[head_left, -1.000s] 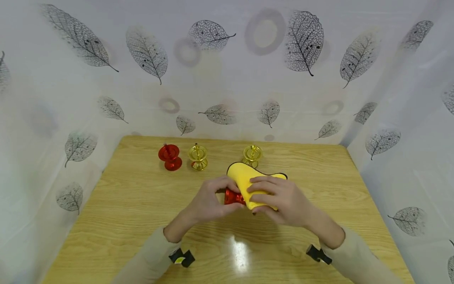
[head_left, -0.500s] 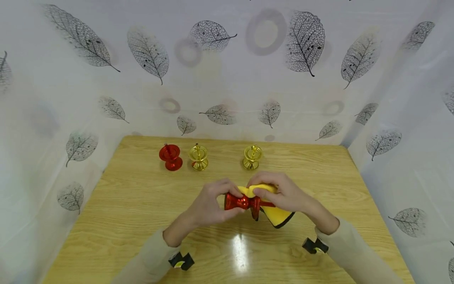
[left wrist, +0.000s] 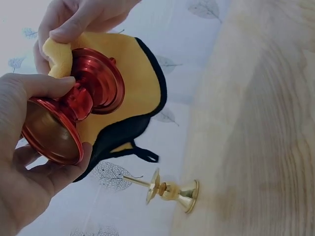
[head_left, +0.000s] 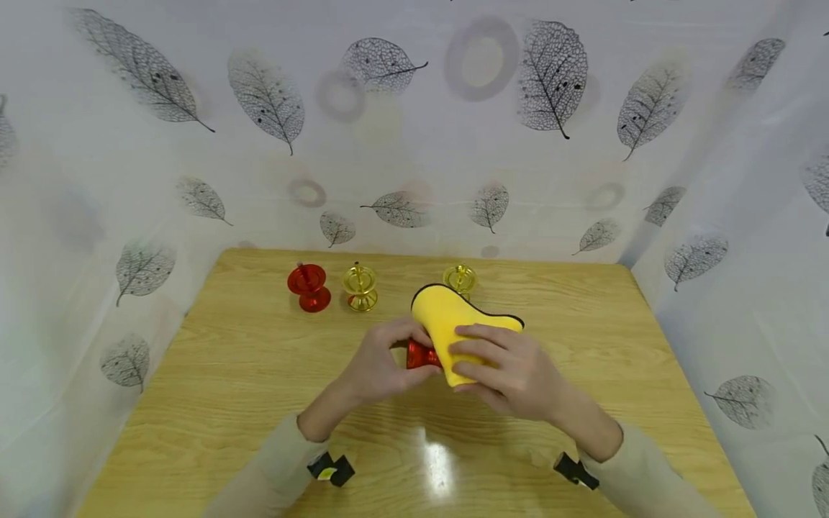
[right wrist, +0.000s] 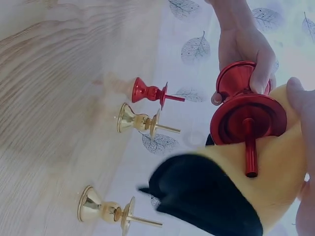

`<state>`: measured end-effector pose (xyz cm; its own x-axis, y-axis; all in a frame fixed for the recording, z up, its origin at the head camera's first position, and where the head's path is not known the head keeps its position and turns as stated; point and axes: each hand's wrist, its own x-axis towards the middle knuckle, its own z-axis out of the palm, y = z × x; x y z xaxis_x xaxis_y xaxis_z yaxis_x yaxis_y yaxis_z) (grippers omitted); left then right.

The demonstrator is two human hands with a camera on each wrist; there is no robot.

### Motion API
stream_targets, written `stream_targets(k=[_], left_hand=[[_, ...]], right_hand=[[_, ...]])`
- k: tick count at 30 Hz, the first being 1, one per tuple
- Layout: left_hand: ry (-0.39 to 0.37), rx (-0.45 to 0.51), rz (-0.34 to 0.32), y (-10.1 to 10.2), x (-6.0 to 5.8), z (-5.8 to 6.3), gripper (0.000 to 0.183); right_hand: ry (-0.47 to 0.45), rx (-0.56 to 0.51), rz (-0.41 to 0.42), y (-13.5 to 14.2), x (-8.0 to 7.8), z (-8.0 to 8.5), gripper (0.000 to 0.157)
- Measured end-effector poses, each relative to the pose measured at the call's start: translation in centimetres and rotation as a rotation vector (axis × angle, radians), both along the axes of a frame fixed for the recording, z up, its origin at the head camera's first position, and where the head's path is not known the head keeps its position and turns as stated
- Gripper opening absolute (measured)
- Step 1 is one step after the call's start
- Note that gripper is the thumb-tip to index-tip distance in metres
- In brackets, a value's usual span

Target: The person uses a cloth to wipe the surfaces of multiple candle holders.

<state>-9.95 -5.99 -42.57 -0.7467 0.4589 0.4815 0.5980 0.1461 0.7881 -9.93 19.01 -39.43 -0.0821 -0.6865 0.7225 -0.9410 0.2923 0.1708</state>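
A: Start with head view. Where to look for holder?

B: In the curl of left hand, on its side, visible only as a short red stretch. Hidden beyond that by cloth, under bent fingers of right hand. Ahead of left hand, upright on table: spare red and gold. Ahead of right hand, partly behind cloth: second gold.

A: Next, left wrist view. Clamped how?

B: Gripped by left thumb near waist and by fingers under rim of base. Hollow base, facing back toward left palm; judged light for its bulk. At edge of dish, a cloth fold pinched under right thumb. Behind dish, a limp spread of cloth with black trim and loop.

A: Then right wrist view. Anything to avoid?

B: Spike, bare, pointing out of dish, away from left hand. Judged poor as a handle: likely to snag cloth, perhaps bend.

A: Handling overall?

B: Probably stiff, more apt to scratch or dent than shatter. Cannot tell metal from coated plastic. Glossy, so likely slippery, more so through cloth. Best taken at waist, between flares. Cloth presumably soft and forgiving; best bunched close to right fingertips.
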Motion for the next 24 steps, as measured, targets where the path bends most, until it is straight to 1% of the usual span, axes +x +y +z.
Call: stream_targets(k=[2,5,7,10,11,13,15,18,21,24], left_hand=[[0.023,-0.006,0.01,0.0,-0.1,-0.1,0.028],[0.085,-0.022,0.011,-0.1,-0.2,-0.1,0.029],[0.122,-0.033,-0.004,-0.1,-0.1,-0.2,0.029],[0.161,-0.047,-0.033,-0.1,0.0,-0.1,0.029],[0.168,-0.05,-0.041,-0.1,0.1,-0.1,0.028],[0.187,-0.051,-0.055,-0.1,0.2,0.0,0.029],[0.202,-0.04,-0.07,-0.1,0.3,0.1,0.03],[0.2,0.0,-0.1,-0.1,0.5,0.2,0.032],[0.155,0.057,-0.135,0.0,0.6,0.3,0.033],[0.113,0.107,-0.142,0.1,0.8,0.4,0.035]], right_hand=[[-0.093,-0.001,-0.022,0.0,-0.2,0.1,0.035],[-0.296,-0.008,-0.028,0.1,-0.8,0.0,0.035],[-0.484,-0.027,-0.005,0.3,-1.2,-0.2,0.028],[-0.784,-0.069,0.065,0.8,-1.9,-0.5,0.012],[-0.874,-0.079,0.083,0.9,-2.1,-0.7,0.012],[-1.027,-0.093,0.107,1.1,-2.5,-0.9,0.017],[-1.127,-0.102,0.124,1.3,-2.8,-1.2,0.019],[-1.226,-0.131,0.126,1.8,-3.0,-1.7,0.019],[-1.319,-0.187,0.163,2.2,-2.9,-2.1,0.022],[-1.419,-0.246,0.215,2.3,-2.8,-2.4,0.026]])
